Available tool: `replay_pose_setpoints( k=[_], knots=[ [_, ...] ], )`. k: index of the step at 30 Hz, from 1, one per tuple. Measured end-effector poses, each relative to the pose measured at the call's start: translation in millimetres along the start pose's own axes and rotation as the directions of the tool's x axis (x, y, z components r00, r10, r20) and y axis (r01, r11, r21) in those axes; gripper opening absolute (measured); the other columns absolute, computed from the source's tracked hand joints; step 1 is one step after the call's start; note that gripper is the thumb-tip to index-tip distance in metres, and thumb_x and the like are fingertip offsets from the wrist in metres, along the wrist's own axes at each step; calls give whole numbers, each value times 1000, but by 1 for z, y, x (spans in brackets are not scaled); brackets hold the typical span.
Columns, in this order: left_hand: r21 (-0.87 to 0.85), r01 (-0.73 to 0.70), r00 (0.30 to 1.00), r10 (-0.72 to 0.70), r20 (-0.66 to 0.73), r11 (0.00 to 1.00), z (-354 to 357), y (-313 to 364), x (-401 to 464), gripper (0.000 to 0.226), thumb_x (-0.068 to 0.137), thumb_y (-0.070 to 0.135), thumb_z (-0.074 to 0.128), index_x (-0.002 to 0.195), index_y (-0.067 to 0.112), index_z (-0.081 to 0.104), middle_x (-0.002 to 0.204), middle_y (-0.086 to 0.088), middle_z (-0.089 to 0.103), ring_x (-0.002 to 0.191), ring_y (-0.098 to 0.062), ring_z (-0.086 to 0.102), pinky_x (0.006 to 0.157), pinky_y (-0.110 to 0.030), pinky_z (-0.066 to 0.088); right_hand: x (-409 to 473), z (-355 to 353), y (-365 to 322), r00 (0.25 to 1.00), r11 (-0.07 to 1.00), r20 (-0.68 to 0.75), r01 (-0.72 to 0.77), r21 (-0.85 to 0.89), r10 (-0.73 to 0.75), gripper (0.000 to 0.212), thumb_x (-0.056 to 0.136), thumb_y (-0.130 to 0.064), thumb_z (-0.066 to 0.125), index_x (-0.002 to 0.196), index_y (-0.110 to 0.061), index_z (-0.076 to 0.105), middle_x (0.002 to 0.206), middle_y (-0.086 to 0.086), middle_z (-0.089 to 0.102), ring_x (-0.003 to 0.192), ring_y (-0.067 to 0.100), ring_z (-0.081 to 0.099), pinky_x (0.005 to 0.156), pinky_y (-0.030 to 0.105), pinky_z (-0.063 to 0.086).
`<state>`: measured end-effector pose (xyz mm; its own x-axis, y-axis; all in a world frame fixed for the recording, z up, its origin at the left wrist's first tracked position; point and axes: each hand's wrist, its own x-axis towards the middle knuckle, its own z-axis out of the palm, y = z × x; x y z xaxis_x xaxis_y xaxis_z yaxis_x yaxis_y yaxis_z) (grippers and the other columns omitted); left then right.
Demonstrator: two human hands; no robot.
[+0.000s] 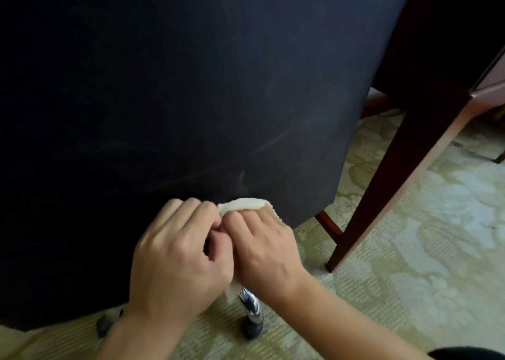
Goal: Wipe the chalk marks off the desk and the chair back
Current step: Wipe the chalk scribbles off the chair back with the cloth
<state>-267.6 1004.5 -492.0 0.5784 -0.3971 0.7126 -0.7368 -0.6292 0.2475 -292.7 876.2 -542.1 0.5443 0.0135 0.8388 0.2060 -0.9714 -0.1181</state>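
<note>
- Dark chair back [177, 86] fills most of the view, seen from behind; faint pale chalk smears [273, 141] streak its lower right part
- White cloth [243, 204] bunched up against the bottom of the chair back, just below the smears; a bit of it also hangs out under the hands
- L hand [175, 261] fingers curled, gripping the cloth from the left, knuckles up
- R hand [265, 247] fingers curled over the cloth too, pressed right against the L hand
- Chrome chair leg [250, 310] w/ dark foot shows just below the hands
- Dark wood desk leg [396, 174] to the right, standing on patterned pale green carpet [410, 250]; desk top itself barely in view
</note>
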Motion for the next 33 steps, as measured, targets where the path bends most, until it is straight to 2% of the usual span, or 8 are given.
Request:
replay_pose_setpoints(
  k=[5,14,17,19,23,27,30,33],
  knots=[
    [-1,-32,999,32,10,999,-1,-7,0,12,76,3,56,67,11,56,65,4,51,65,-16,44,60,-26,36,28,-29,42,964,967,-117,-247,-64,239,26,85,-32,53,81,-7,59,72,4,57,63,26,57,50,28,38],
    [-223,172,976,-196,-93,960,-33,-13,-26,8,85,7,59,82,11,66,83,6,60,80,-12,58,76,-18,45,72,-38,61,638,718,-355,-676,165,683,5,94,-24,46,94,-20,43,74,-18,43,69,3,43,67,25,33],
    [-224,360,897,-402,-184,906,-57,-42,-39,6,87,13,59,88,15,64,87,11,60,85,-9,60,79,-18,46,55,-21,7,822,843,-186,-526,117,538,10,86,-28,50,81,-22,43,70,-11,50,65,5,44,59,24,36],
    [-197,418,872,-453,-186,887,-67,-56,-41,7,86,17,57,88,18,63,88,16,58,85,-8,59,77,-20,46,25,3,-42,980,986,111,-168,3,167,13,80,-29,60,74,-22,52,66,-5,54,60,13,50,52,27,38],
    [-103,417,893,-428,-139,903,-68,-60,-34,6,82,18,57,83,20,62,84,17,54,80,-11,56,71,-22,43,0,22,-65,942,974,248,208,89,-224,5,84,-13,55,84,-14,60,75,2,56,65,22,54,53,31,39],
    [-129,442,877,-458,-144,888,-67,-62,-35,5,81,16,58,82,18,62,81,15,55,79,-13,56,71,-26,44,38,-7,-27,992,991,-27,-125,44,127,27,96,-38,37,84,-19,52,72,0,56,67,12,48,52,24,31],
    [-137,435,882,-452,-135,890,-66,-61,-36,5,81,16,58,82,19,61,82,17,55,80,-11,55,72,-23,44,72,-33,44,798,824,-206,-549,141,567,28,86,-39,53,93,-12,49,80,6,59,70,19,55,68,41,52],
    [-133,434,883,-450,-136,891,-66,-62,-37,5,80,15,58,80,18,62,81,13,55,81,-13,55,72,-23,45,76,-32,54,720,769,-275,-621,154,637,9,90,-17,54,93,-11,50,86,10,59,76,28,57,73,52,52]
  ],
)
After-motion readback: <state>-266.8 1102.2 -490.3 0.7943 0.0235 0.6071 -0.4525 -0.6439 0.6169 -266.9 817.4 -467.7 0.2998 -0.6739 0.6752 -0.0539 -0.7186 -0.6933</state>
